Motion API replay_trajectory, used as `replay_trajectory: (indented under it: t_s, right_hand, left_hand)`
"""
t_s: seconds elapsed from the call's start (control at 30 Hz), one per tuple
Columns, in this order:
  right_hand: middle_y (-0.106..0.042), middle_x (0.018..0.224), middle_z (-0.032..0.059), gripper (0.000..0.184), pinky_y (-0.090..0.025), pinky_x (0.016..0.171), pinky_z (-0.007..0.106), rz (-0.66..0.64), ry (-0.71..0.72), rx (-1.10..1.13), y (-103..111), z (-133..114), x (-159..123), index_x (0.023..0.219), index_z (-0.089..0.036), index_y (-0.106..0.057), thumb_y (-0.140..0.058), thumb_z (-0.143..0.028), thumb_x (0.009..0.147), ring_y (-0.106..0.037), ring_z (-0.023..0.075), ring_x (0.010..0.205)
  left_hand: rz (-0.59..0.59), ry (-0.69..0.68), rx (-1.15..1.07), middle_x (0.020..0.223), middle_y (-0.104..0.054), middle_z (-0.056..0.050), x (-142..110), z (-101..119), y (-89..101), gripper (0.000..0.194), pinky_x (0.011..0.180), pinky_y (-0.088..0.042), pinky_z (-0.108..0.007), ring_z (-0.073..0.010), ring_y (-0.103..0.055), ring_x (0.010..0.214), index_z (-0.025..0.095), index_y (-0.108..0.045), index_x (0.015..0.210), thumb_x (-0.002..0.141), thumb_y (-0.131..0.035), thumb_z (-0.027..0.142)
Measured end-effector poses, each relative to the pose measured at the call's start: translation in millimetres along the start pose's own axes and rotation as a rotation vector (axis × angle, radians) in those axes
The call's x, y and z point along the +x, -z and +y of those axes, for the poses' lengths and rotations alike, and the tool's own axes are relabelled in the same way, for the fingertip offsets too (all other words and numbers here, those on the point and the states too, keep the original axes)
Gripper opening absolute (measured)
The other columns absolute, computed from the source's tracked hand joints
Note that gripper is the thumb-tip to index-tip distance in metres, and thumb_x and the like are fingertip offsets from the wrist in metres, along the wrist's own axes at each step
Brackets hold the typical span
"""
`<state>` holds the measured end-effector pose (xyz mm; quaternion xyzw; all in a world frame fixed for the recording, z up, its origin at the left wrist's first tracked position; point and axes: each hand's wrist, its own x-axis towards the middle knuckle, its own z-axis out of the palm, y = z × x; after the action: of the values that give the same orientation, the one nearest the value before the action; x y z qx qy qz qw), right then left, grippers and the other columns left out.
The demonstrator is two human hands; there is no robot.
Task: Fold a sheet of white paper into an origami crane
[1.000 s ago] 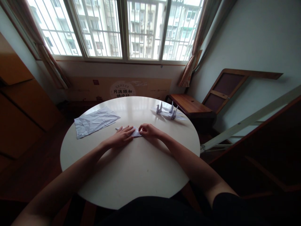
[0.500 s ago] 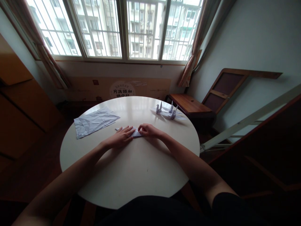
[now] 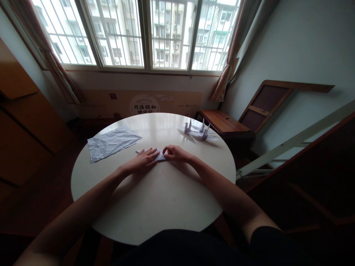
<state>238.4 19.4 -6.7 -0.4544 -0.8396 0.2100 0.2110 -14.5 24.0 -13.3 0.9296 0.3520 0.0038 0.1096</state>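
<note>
A small piece of folded white paper (image 3: 161,156) lies on the round white table (image 3: 155,199), mostly covered by my hands. Flat across its left part rests my left hand (image 3: 144,160), fingers stretched out and pressing it down; a thin tip of the paper pokes out beyond the fingers. My right hand (image 3: 175,153) is closed, its thumb and forefinger pinching the paper's right end. Several folded paper cranes (image 3: 196,131) stand behind my right hand. Creased sheets of paper (image 3: 113,143) lie behind and left of my left hand.
Beyond the table's far edge is a long printed carton (image 3: 177,99) under the barred window (image 3: 172,37). A wooden bench (image 3: 223,122) stands at the back right, near a white ladder-like frame (image 3: 294,144). Wooden cabinets (image 3: 30,122) are on the left.
Almost nothing differs. My right fingertips shift very slightly on the paper's right end, while my left hand stays flat in the same place.
</note>
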Motion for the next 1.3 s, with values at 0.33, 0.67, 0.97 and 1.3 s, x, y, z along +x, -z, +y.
replay_trajectory:
  t_s: [0.33,0.67,0.97,1.3]
  right_hand:
    - [-0.058,0.078,-0.0014,0.017,-0.037,0.073,0.023,-0.004,0.005,-0.007,-1.2,2.3,0.8,0.103,-0.016,-0.073,-0.066,-0.021,0.088,-0.052,0.0113,0.073]
    - [-0.059,0.079,-0.0006,0.019,-0.037,0.074,0.024,-0.011,-0.002,-0.019,-0.8,1.5,1.0,0.104,-0.016,-0.073,-0.066,-0.022,0.088,-0.052,0.0122,0.074]
    - [-0.059,0.079,-0.0005,0.019,-0.037,0.074,0.024,-0.017,0.001,-0.017,-0.8,2.3,1.3,0.105,-0.016,-0.073,-0.067,-0.022,0.088,-0.053,0.0126,0.075]
    - [-0.059,0.080,-0.0002,0.019,-0.037,0.075,0.024,-0.017,0.001,-0.018,-0.9,3.0,1.6,0.105,-0.016,-0.073,-0.066,-0.022,0.088,-0.052,0.0126,0.076]
  left_hand:
    - [0.003,0.004,0.031,0.169,-0.022,-0.015,-1.9,3.5,3.5,0.065,0.124,-0.015,-0.056,-0.0327,-0.018,0.157,0.018,-0.028,0.164,0.110,-0.022,0.053]
    - [0.029,-0.008,0.026,0.168,-0.026,-0.013,-0.1,-2.1,-1.0,0.064,0.124,-0.016,-0.056,-0.0326,-0.021,0.156,0.020,-0.031,0.163,0.109,-0.024,0.054]
    - [0.007,0.000,0.034,0.168,-0.024,-0.015,-1.2,0.9,1.5,0.065,0.125,-0.015,-0.056,-0.0321,-0.019,0.157,0.018,-0.030,0.163,0.109,-0.023,0.053]
    - [0.016,-0.007,0.027,0.168,-0.023,-0.016,-1.2,-0.4,0.7,0.061,0.124,-0.015,-0.057,-0.0329,-0.020,0.156,0.018,-0.030,0.163,0.109,-0.029,0.047]
